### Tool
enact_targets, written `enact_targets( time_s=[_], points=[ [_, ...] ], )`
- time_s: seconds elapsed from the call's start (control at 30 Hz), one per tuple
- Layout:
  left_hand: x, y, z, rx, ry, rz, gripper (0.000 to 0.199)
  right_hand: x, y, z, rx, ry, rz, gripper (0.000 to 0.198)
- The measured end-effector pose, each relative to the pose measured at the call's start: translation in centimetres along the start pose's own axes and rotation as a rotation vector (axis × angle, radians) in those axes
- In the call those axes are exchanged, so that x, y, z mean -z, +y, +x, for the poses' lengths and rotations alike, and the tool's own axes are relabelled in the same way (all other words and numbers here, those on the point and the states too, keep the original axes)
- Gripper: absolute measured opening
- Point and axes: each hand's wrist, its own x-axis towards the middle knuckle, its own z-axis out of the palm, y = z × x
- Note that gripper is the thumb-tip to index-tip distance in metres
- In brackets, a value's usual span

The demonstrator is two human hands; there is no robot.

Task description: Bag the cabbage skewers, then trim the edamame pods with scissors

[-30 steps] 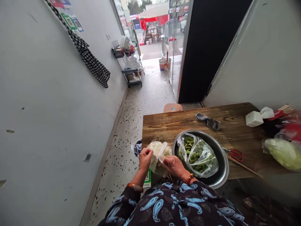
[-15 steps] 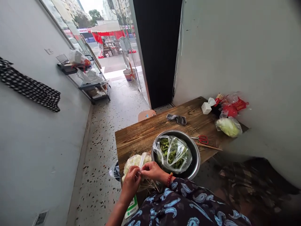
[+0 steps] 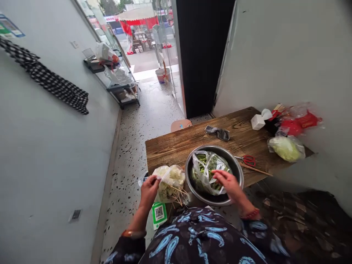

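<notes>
My left hand [image 3: 149, 189] pinches the edge of a clear plastic bag [image 3: 172, 175] at the table's near left corner. Pale, whitish pieces, perhaps cauliflower, fill this bag, and several thin wooden skewers [image 3: 177, 196] poke out toward me. My right hand [image 3: 228, 184] is over the metal basin [image 3: 189, 185], fingers stretched out and somewhat blurred, with nothing visible in them. Beneath its fingertips lies an opened plastic bag [image 3: 204, 179] of green pods or peppers [image 3: 202, 161]. Whether the fingertips touch the bag I cannot tell.
Red-handled scissors [image 3: 249, 160] and a wooden stick [image 3: 257, 170] lie right of the basin. A grey cloth [image 3: 217, 132], a white tissue box [image 3: 257, 122] and a bagged cabbage [image 3: 286, 148] are farther back on the wooden table [image 3: 170, 146]. A green QR-code card [image 3: 159, 215] hangs at the near edge.
My right hand has left the pale pieces' bag and moved right, over the basin. My left hand keeps its pinch on that bag. The view has shifted slightly left.
</notes>
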Motion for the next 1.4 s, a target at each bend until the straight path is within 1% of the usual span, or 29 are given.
enact_targets(
  time_s=[0.1, 0.13, 0.17, 0.27, 0.37, 0.47, 0.57, 0.63, 0.7, 0.73, 0.83, 0.93, 1.0, 1.07, 1.23, 1.4],
  points=[
    [1.7, 0.6, 1.0, 0.135, 0.110, -0.176, 0.023, 4.4, 0.9, -1.0, -0.047, 0.151, 0.032, 0.050],
    [2.4, 0.9, 1.3, 0.154, 0.141, -0.241, 0.024, 5.4, 1.3, -1.3, -0.062, 0.203, 0.045, 0.051],
    [3.2, 1.3, 1.5, 0.163, 0.175, -0.296, 0.024, 6.1, 1.8, -1.6, -0.086, 0.284, 0.089, 0.050],
    [5.3, 2.6, 1.9, 0.173, 0.259, -0.401, 0.023, 7.0, 2.8, -2.3, -0.115, 0.351, 0.162, 0.048],
    [6.7, 3.7, 1.7, 0.181, 0.321, -0.461, 0.020, 6.6, 3.0, -2.2, -0.144, 0.308, 0.172, 0.047],
    [7.1, 4.3, 1.3, 0.178, 0.363, -0.511, 0.019, 5.2, 2.5, -1.5, -0.154, 0.235, 0.144, 0.048],
    [7.1, 4.8, 1.3, 0.169, 0.393, -0.555, 0.018, 2.7, 1.4, -0.6, -0.128, 0.125, 0.112, 0.047],
    [7.2, 5.2, 1.5, 0.159, 0.392, -0.588, 0.018, 0.2, 0.6, -0.1, -0.123, -0.036, 0.077, 0.045],
    [7.3, 5.6, 1.7, 0.146, 0.377, -0.629, 0.017, -2.7, 0.2, 0.6, -0.120, -0.252, 0.051, 0.042],
    [7.4, 5.7, 1.8, 0.142, 0.369, -0.653, 0.016, -4.2, 0.2, 1.0, -0.125, -0.327, 0.051, 0.041],
    [7.2, 5.8, 1.7, 0.142, 0.339, -0.722, 0.016, -8.5, 0.8, 2.4, -0.164, -0.456, 0.077, 0.044],
    [6.1, 5.8, 1.3, 0.163, 0.288, -0.736, 0.016, -11.6, 1.9, 4.0, -0.201, -0.485, 0.121, 0.050],
    [4.9, 5.6, 1.0, 0.188, 0.247, -0.717, 0.017, -12.8, 2.5, 4.9, -0.211, -0.480, 0.141, 0.052],
    [3.6, 5.2, 0.7, 0.217, 0.215, -0.695, 0.018, -13.5, 2.9, 5.5, -0.215, -0.459, 0.144, 0.052],
    [1.0, 3.3, 0.6, 0.263, 0.145, -0.621, 0.022, -13.8, 3.9, 6.5, -0.224, -0.395, 0.104, 0.051],
    [-0.5, 1.5, 0.7, 0.282, 0.100, -0.573, 0.025, -13.3, 4.8, 6.7, -0.244, -0.436, 0.059, 0.046]
  ],
)
